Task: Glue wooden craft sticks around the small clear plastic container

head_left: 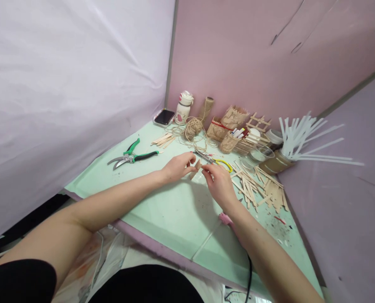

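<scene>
Facing pinkish walls [231, 63] over a green table [168, 219], left hand [178, 168] and right hand [219, 184] pinch a tan piece [198, 165].

Left grip [179, 167] and right grip [220, 184] hold a small tan piece [198, 165] near scissors [209, 158].
</scene>
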The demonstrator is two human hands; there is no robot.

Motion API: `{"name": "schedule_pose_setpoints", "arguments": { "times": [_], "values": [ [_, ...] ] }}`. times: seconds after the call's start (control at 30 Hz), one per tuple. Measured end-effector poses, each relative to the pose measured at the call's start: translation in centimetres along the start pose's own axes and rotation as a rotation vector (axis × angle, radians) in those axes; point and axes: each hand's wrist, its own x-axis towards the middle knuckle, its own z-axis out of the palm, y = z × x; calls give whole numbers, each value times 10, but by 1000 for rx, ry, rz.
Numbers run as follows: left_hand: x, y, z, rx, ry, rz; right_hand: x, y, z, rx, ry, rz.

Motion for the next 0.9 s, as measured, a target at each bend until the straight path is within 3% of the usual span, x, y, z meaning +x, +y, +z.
{"name": "schedule_pose_setpoints", "arguments": {
  "times": [0.07,0.27,0.6,0.7,0.9],
  "values": [
    [8,-6,-5,-83,-35,35,1,1,0,4,-1,3],
    [33,-14,-17,-241,-373,244,1,7,1,19,-7,5],
    [54,-1,-26,-206,-515,358,-10,9,0,28,-14,89],
    [61,3,-29,-170,-596,420,-11,8,4,-51,32,83],
    [70,6,-26,-55,-658,385,-15,4,17,-297,148,38]
  ]
}}
